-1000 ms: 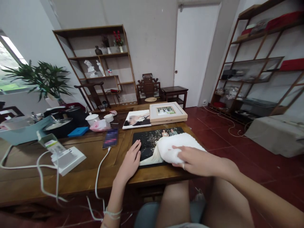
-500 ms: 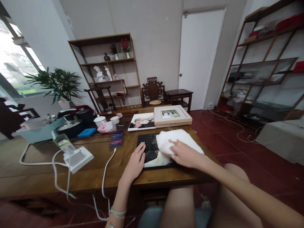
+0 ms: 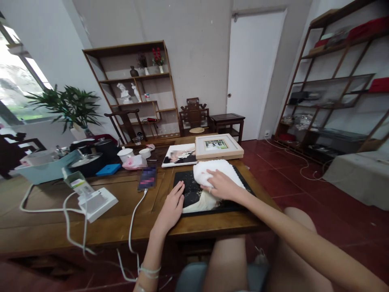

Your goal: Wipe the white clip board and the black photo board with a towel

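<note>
A dark picture panel (image 3: pixel 189 194) with a pale, gown-like shape near its lower edge lies flat at the table's front. My left hand (image 3: pixel 174 205) rests along the panel's left edge, fingers stretched out and holding nothing. With fingers bent and pressed into it, my right hand (image 3: pixel 224 185) grips a fluffy white cloth (image 3: pixel 225 166). The cloth lies over the upper middle and right of the panel and hides that part of the picture.
Behind the panel lie a light wood picture frame (image 3: pixel 219 154) and a canvas photo print (image 3: pixel 179 160). To the left are a phone (image 3: pixel 147 178) on a white cable, a white power box (image 3: pixel 102 205), a blue box (image 3: pixel 108 169) and a light blue basin (image 3: pixel 45 172).
My right hand and the white cloth have slid left across the panel, uncovering its right edge. My left hand stays at the left edge; the view has shifted slightly.
</note>
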The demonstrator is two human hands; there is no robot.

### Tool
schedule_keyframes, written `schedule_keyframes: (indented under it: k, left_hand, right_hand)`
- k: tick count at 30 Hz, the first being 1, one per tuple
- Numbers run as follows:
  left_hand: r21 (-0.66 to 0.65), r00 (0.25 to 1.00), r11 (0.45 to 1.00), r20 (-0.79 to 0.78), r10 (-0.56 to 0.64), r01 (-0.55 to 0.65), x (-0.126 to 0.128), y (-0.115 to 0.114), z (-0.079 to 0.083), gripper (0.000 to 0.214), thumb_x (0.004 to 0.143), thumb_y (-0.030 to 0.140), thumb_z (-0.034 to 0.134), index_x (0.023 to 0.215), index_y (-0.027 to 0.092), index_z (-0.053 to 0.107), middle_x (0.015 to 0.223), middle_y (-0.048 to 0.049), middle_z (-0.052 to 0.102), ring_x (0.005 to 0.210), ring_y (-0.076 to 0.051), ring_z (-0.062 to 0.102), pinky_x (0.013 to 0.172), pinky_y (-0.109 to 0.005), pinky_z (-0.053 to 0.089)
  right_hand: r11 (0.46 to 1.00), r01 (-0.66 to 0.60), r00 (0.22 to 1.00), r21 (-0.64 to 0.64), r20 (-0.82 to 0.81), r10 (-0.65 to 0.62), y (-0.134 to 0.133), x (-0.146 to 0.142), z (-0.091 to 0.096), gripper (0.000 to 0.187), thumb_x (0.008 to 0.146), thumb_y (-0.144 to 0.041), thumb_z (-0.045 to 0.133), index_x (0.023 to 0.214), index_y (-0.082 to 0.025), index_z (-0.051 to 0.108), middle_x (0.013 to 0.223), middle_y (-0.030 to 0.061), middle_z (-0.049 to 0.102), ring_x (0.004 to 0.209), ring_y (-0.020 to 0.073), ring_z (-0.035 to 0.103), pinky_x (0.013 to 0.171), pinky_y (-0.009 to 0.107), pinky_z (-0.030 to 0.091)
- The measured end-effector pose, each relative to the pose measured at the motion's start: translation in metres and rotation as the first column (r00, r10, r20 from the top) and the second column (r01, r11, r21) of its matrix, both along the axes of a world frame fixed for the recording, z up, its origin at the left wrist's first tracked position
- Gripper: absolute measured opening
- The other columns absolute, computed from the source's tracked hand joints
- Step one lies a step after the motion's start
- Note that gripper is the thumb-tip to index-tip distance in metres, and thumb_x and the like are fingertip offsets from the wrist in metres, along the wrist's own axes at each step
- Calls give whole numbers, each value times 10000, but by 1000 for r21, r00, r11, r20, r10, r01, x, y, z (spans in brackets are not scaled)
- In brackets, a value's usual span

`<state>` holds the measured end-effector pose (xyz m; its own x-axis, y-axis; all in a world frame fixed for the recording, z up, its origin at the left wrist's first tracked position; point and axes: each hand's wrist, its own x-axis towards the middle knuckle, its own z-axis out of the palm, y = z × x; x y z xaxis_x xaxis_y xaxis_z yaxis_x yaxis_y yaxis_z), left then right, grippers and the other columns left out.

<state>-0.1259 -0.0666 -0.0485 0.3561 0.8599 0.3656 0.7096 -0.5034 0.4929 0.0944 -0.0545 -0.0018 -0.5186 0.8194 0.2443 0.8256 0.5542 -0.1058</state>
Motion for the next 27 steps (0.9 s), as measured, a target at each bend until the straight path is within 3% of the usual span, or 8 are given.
schedule_keyframes:
  k: [3, 6, 9, 14, 17, 20, 27]
  left_hand:
    - [2, 1000, 1000, -1, -4, 4, 0, 0, 0, 416, 877, 213, 304, 1263, 132, 435, 1374, -99, 368, 1281, -182, 302, 1067, -396, 230]
    - [9, 1000, 1000, 18, -8, 7, 0, 1, -1, 410, 876, 216, 309, 1258, 151, 442, 1368, -89, 380, 1278, -184, 309, 1065, -401, 233]
    - [8, 1000, 1000, 26, -4, 4, 0, 1, -2, 410, 876, 219, 311, 1259, 151, 442, 1367, -88, 382, 1280, -185, 304, 1067, -405, 229]
    - [1, 1000, 1000, 19, -9, 9, 0, 1, -3, 419, 876, 217, 307, 1268, 127, 428, 1377, -100, 362, 1288, -182, 287, 1073, -399, 218]
    - [12, 999, 1000, 37, -19, 19, 0, 1, -3, 414, 877, 219, 310, 1268, 159, 431, 1371, -83, 377, 1287, -178, 288, 1071, -404, 223]
    - [17, 999, 1000, 41, -26, 25, 0, 1, -3, 412, 876, 221, 317, 1269, 171, 431, 1367, -78, 383, 1285, -180, 292, 1069, -409, 226]
    - [5, 1000, 1000, 16, -11, 11, 1, 0, 0, 416, 876, 220, 309, 1268, 147, 428, 1376, -93, 365, 1289, -175, 286, 1072, -397, 218]
  right_hand:
    - [999, 39, 999, 14, 34, -39, 26, -6, 2, 454, 889, -412, 336, 971, -77, 631, 1217, 219, 507, 1216, 272, 372, 983, 421, 247]
    - [999, 30, 998, 42, 49, -32, 20, -9, 3, 418, 896, -356, 334, 922, -80, 646, 1184, 216, 532, 1130, 270, 461, 956, 418, 276]
    - [997, -38, 999, 60, 28, 37, -15, -11, 3, 378, 885, -325, 358, 912, -87, 651, 1184, 205, 536, 1128, 277, 458, 950, 433, 291]
    - [993, -118, 993, -19, -24, 118, -90, -16, -5, 235, 807, -226, 456, 879, -147, 665, 1314, 131, 439, 1253, 305, 293, 1007, 522, 191]
    - [987, -146, 988, -61, -58, 143, -105, -17, -8, 201, 776, -215, 488, 841, -166, 671, 1335, 98, 420, 1264, 305, 276, 1024, 524, 169]
    - [987, -151, 984, -54, -105, 145, -85, -17, -6, 222, 806, -225, 459, 850, -160, 667, 1316, 95, 446, 1260, 288, 294, 1024, 505, 195]
    - [993, -112, 992, 20, -47, 113, 10, -27, 2, 372, 877, -363, 376, 964, -110, 635, 1279, 170, 465, 1229, 288, 341, 975, 486, 264]
